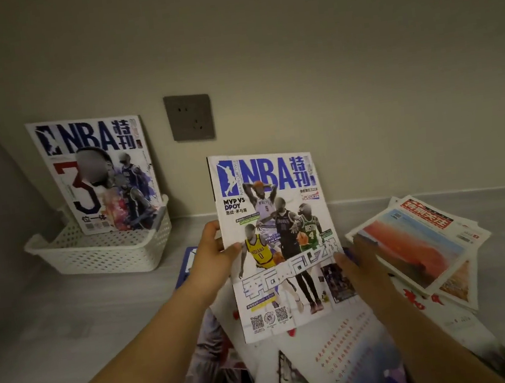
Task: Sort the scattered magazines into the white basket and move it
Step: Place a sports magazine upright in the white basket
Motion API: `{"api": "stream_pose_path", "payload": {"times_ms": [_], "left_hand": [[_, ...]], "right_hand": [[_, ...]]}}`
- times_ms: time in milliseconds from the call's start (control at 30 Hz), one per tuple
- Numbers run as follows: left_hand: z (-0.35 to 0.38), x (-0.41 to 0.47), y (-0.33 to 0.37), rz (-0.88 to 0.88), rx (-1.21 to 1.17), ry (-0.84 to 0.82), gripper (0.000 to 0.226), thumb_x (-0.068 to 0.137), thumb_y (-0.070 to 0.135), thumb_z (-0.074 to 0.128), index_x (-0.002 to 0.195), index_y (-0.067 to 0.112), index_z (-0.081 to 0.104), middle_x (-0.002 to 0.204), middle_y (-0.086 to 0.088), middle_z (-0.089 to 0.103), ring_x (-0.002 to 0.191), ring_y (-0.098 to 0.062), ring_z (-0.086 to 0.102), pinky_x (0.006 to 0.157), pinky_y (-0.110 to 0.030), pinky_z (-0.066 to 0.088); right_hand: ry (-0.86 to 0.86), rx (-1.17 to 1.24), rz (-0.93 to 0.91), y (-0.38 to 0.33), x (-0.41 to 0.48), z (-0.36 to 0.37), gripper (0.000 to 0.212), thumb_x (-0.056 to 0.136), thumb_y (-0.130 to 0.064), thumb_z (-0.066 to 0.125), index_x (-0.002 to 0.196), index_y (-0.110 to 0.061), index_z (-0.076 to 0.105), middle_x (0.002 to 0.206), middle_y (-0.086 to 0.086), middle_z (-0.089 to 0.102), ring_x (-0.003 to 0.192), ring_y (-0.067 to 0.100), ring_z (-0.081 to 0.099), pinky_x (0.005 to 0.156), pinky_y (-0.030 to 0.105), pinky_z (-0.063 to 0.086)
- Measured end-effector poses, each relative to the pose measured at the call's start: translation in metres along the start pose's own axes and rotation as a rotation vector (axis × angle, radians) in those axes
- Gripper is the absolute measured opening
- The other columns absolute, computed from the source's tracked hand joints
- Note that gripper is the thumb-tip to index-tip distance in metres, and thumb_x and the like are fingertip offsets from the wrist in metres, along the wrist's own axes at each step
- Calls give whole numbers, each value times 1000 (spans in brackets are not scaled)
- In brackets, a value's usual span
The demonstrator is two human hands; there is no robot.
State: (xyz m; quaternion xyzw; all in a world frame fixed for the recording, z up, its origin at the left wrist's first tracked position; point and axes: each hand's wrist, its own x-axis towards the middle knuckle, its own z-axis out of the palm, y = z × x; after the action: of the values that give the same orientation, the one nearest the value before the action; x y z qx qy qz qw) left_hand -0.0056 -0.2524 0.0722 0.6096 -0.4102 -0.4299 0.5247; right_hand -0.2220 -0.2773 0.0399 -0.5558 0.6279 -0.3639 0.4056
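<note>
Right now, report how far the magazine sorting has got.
Done: one NBA magazine stands in the white basket, leaning on the wall. In hand: the left hand and right hand hold a second NBA magazine upright. Left: the stack at the right and the loose magazines below are not yet in the basket, and the basket must then be moved.

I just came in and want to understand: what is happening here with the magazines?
A person holds up a white-and-blue NBA magazine with basketball players on its cover, left hand gripping its left edge, right hand its right edge. Another NBA magazine with a big red 3 already stands in the white perforated plastic basket, leaning against the wall. More magazines lie scattered on the grey surface, not yet sorted.
</note>
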Motion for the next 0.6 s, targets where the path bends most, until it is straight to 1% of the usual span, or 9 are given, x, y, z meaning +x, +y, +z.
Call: {"api": "stream_pose_path", "payload": {"times_ms": [67, 100, 133, 200, 300, 400, 467, 533, 600], "left_hand": [[-28, -1, 10, 75, -25, -1, 28, 86, -2, 47, 103, 20, 40, 107, -4, 57, 92, -21, 58, 71, -29, 48], [-45, 0, 16, 115, -13, 4, 28, 86, -2, 48, 99, 22, 42, 104, 0, 58, 90, -16, 59, 70, -25, 48], [-62, 2, 21, 152, 13, 9, 30, 85, -2, 48, 96, 25, 43, 100, 5, 59, 88, -9, 59, 68, -20, 47], [-97, 9, 31, 209, 77, 28, 31, 85, -2, 49, 96, 26, 43, 93, 13, 58, 84, 0, 56, 67, -16, 45], [-147, 24, 43, 280, 153, 121, 31, 83, -4, 51, 100, 20, 41, 92, 5, 58, 81, -4, 56, 65, -16, 46], [-193, 43, 54, 314, 172, 273, 33, 84, -2, 51, 109, 18, 43, 98, 2, 56, 83, -12, 56, 58, -13, 45], [-218, 58, 62, 319, 165, 404, 36, 84, 0, 51, 117, 12, 43, 101, 1, 53, 79, -11, 55, 55, -14, 42], [-239, 77, 70, 321, 148, 515, 35, 84, 2, 52, 117, 8, 44, 103, -3, 55, 76, -10, 54, 61, -21, 44], [-255, 96, 77, 304, 125, 594, 33, 85, 2, 48, 118, 5, 44, 113, -11, 57, 87, -14, 52, 73, -28, 43]], "right_hand": [[-167, 98, 79, -18, 10, 6, 11, 87, -14, 54, 78, -20, 51, 73, -3, 63, 57, 3, 65, 59, 18, 53], [-256, 159, 112, -27, 14, 12, 6, 86, -12, 55, 90, -16, 55, 84, 3, 68, 69, 9, 69, 65, 26, 55], [-314, 188, 133, -37, 16, 20, 19, 86, -8, 54, 105, -12, 54, 97, 11, 68, 83, 20, 68, 73, 34, 55], [-377, 164, 97, -56, 19, 43, 30, 85, -1, 52, 115, -4, 54, 102, 15, 67, 85, 26, 64, 75, 35, 53], [-345, 110, -13, -92, 20, 91, 16, 83, 4, 54, 94, -5, 62, 79, 4, 65, 60, 11, 62, 51, 19, 51], [-308, 79, -116, -129, 28, 140, 16, 82, -2, 59, 96, -6, 65, 69, -4, 62, 55, 9, 58, 45, 19, 46], [-278, 86, -186, -151, 33, 168, 17, 82, -3, 59, 98, -2, 66, 68, -6, 61, 52, 3, 57, 40, 12, 45], [-206, 86, -262, -172, 39, 199, 18, 82, -3, 59, 98, 0, 66, 75, 1, 65, 56, 5, 57, 44, 10, 47], [-129, 72, -326, -192, 41, 229, 17, 82, -4, 58, 96, 0, 67, 87, 12, 69, 67, 21, 62, 61, 23, 53]]}}
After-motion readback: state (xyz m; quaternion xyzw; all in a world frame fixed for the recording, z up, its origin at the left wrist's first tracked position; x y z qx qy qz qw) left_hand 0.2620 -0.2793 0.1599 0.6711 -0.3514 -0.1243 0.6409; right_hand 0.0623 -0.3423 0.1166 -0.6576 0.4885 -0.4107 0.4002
